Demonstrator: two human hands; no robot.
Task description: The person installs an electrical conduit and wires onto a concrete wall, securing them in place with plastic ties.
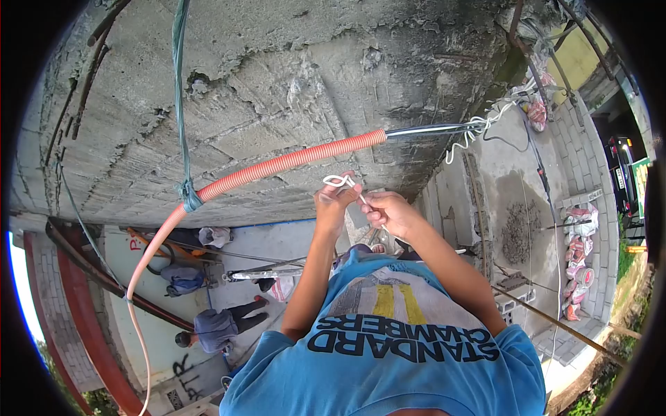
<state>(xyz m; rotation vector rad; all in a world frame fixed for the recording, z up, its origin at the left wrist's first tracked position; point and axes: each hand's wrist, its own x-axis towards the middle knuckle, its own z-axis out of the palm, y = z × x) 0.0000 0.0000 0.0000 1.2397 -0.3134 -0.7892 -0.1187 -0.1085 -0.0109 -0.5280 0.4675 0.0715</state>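
Note:
Both hands are raised in front of my chest, close together, below an orange corrugated conduit (pixel 291 161). My left hand (pixel 336 197) pinches a white wire (pixel 337 181) that is bent into a loop above the fingertips. The same wire runs down to my right hand (pixel 390 213), whose fingers are closed around it. Dark and white wires (pixel 433 130) come out of the conduit's open end and run right to a twisted bundle of white wire (pixel 485 123). A green tie (pixel 189 194) wraps the conduit and hangs from above.
A rough concrete slab (pixel 277 90) spans overhead. Below left, a person in grey (pixel 218 329) stands near a backpack (pixel 184 279). Rebar hangs at the upper corners. To the right are a block wall (pixel 602 208), a gravel pile (pixel 522 229) and several sacks (pixel 579 249).

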